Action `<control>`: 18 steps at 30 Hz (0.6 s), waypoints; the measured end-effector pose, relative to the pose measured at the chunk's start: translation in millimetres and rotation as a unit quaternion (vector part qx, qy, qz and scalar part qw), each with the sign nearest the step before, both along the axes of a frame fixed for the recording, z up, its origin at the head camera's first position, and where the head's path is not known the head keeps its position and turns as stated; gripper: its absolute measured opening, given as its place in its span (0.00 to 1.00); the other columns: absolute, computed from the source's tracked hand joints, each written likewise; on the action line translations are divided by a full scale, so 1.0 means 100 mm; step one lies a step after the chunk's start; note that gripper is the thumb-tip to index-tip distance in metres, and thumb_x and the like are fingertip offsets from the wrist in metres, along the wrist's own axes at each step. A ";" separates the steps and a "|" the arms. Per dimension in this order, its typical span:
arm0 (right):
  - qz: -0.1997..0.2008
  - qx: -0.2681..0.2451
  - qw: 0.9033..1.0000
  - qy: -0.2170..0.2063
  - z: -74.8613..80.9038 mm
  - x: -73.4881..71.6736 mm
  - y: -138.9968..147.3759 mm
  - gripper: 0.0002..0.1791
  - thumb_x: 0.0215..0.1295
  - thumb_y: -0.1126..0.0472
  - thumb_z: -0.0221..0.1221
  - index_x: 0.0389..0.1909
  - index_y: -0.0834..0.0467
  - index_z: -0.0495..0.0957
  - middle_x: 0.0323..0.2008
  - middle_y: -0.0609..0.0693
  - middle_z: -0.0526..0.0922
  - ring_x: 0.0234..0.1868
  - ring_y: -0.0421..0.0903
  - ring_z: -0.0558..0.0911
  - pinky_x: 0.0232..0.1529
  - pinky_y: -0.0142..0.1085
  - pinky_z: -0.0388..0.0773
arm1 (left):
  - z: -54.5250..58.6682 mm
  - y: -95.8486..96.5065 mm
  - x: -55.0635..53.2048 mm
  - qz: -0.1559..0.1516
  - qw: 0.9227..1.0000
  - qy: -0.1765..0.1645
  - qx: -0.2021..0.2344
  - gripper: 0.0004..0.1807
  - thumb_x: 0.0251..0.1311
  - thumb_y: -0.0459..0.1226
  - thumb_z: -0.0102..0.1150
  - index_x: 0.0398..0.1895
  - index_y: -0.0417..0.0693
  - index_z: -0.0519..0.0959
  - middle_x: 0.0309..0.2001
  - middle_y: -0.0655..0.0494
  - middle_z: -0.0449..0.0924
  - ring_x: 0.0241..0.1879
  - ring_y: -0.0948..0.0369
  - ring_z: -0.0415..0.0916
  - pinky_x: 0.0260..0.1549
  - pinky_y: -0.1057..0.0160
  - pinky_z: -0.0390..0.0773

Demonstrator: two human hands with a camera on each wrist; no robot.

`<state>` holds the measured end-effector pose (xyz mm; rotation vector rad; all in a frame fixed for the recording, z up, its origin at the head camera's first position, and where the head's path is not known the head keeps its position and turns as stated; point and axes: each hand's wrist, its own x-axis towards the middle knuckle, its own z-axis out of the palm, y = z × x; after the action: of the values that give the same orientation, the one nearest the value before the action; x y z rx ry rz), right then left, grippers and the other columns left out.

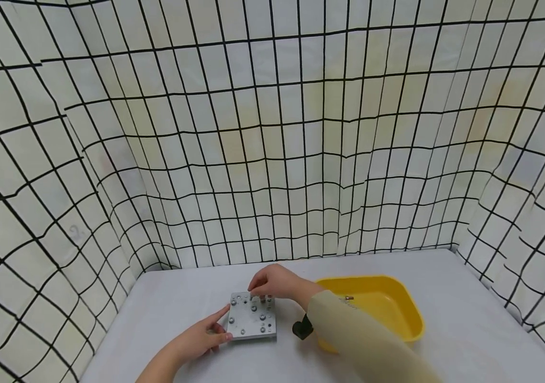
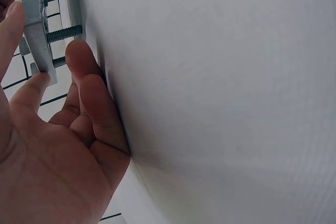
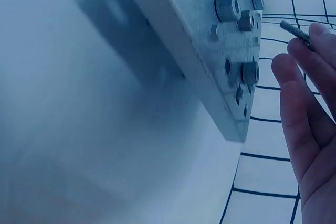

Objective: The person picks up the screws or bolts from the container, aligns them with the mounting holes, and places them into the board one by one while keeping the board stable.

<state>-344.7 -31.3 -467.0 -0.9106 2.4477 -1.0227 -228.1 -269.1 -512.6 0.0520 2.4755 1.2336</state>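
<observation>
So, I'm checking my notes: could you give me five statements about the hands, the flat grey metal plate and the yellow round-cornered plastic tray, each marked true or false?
1. The left hand holds the flat grey metal plate at its edge. True.
2. The right hand rests in the yellow plastic tray. False: it is at the plate, pinching a thin grey metal screw.
3. Threaded metal bolt ends stick out of the plate's underside. True.
4. The tray lies left of the plate. False: it lies to the right.
5. At least one round hole in the plate is open. True.

Pale walls (image 1: 310,138) crossed by wavy black grid lines (image 1: 324,101) enclose a white tabletop (image 1: 468,319) on three sides
</observation>
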 end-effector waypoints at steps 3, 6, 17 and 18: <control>-0.005 0.010 1.000 0.004 -0.02 0.00 -0.07 0.05 0.65 0.56 0.66 0.39 0.50 0.87 0.30 0.38 0.84 0.30 0.39 0.79 0.34 0.31 0.76 | 0.01 0.01 -0.01 0.002 1.000 -0.007 -0.004 0.49 0.57 0.53 0.68 0.78 0.49 0.55 0.38 0.54 0.76 0.31 0.57 0.73 0.32 0.59 0.73; -0.008 0.019 1.000 0.005 -0.04 0.01 -0.12 0.04 0.65 0.56 0.66 0.39 0.49 0.87 0.29 0.38 0.82 0.29 0.38 0.77 0.34 0.31 0.76 | 0.02 0.02 0.00 0.005 1.000 -0.009 -0.008 0.49 0.57 0.54 0.67 0.78 0.50 0.55 0.38 0.55 0.76 0.31 0.58 0.73 0.32 0.59 0.73; -0.011 0.055 0.997 0.043 -0.07 0.04 -0.23 0.02 0.65 0.56 0.67 0.36 0.47 0.87 0.30 0.35 0.81 0.30 0.36 0.76 0.34 0.30 0.74 | 0.04 0.01 0.01 0.000 1.000 -0.002 -0.004 0.48 0.58 0.53 0.67 0.78 0.50 0.56 0.38 0.55 0.75 0.30 0.58 0.73 0.31 0.59 0.72; -0.009 0.059 0.997 0.049 -0.07 0.04 -0.24 0.02 0.64 0.56 0.67 0.36 0.47 0.87 0.30 0.35 0.81 0.30 0.35 0.75 0.35 0.30 0.74 | 0.04 0.00 0.02 0.000 1.000 -0.003 -0.004 0.48 0.58 0.53 0.67 0.78 0.49 0.56 0.38 0.55 0.75 0.30 0.58 0.73 0.31 0.59 0.72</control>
<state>-340.4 -55.0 -474.3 -0.9214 2.5719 -0.8467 -226.5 -268.8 -509.0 0.0473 2.4747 1.2222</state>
